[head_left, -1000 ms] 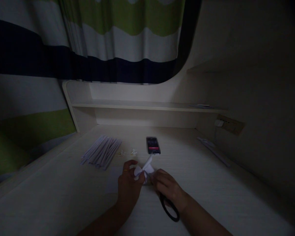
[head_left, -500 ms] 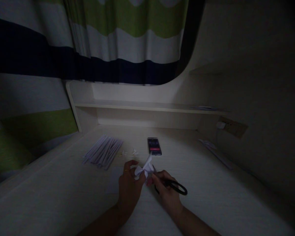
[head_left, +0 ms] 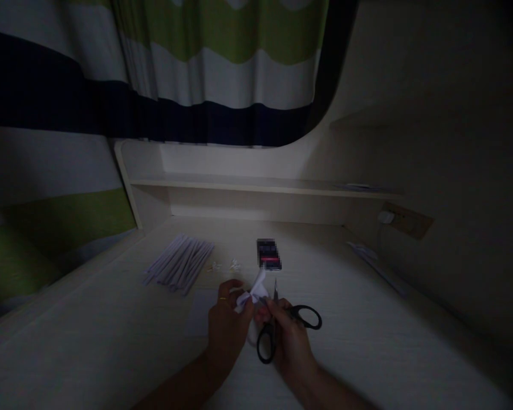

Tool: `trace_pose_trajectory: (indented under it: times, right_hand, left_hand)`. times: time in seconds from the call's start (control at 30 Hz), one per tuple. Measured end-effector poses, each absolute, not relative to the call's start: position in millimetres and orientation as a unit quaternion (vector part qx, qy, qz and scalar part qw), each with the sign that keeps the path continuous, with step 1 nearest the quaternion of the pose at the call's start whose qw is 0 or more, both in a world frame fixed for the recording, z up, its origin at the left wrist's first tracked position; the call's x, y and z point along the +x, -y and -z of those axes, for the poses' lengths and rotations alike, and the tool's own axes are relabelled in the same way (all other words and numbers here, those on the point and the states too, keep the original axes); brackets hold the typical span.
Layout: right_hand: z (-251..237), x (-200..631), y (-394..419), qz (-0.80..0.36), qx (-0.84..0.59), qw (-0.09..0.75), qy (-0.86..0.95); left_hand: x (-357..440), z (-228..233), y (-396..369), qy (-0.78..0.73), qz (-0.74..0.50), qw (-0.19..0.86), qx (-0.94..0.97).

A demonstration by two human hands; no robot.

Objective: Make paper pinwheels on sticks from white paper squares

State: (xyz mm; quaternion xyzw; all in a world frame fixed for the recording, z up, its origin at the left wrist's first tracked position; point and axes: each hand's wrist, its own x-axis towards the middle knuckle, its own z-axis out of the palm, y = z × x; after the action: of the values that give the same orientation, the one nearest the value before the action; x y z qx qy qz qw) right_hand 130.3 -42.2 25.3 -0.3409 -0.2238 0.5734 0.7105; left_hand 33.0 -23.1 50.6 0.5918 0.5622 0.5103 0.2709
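Your left hand (head_left: 226,324) pinches the small folded white paper piece (head_left: 250,293) just above the pale wooden desk (head_left: 111,341), while your right hand (head_left: 288,336) grips the black-handled scissors (head_left: 282,324), blades narrowly parted beside the paper, so it looks like trimming, calling for careful blade alignment.

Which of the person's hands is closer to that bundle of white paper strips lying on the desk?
Left. The left hand sits just right of and nearer than the paper strips, pinching folded paper; the right hand, holding scissors, is farther right.
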Motion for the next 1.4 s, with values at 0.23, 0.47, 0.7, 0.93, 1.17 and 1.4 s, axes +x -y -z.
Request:
trace_pose_trajectory:
  times: [0.23, 0.47, 0.7, 0.93, 1.17, 1.4]
  right_hand:
    - [-20.0, 133.0, 36.7, -0.614, -0.323, 0.693, 0.195]
    - [-25.0, 149.3, 43.3, -0.265, -0.414, 0.593, 0.638]
    - [-13.7, 169.6, 27.1, -0.016, -0.277, 0.49, 0.826]
    - [-20.4, 168.5, 31.1, -0.083, -0.306, 0.513, 0.798]
    - [-32.5, 149.8, 40.0, -0.381, -0.444, 0.615, 0.53]
    - [-34.4, 144.9, 38.0, -0.483, -0.413, 0.659, 0.403]
  left_hand:
    - [32.1, -46.4, 20.0, -0.555, -0.496, 0.252, 0.618]
    - [30.3, -49.5, 17.2, -0.553, -0.512, 0.275, 0.597]
    - [29.9, -43.8, 15.7, -0.515, -0.535, 0.327, 0.584]
    - [30.3, -44.2, 16.1, -0.511, -0.544, 0.35, 0.565]
    - [30.9, -47.2, 15.5, -0.529, -0.541, 0.347, 0.554]
    - [32.4, -47.2, 13.1, -0.532, -0.537, 0.344, 0.557]
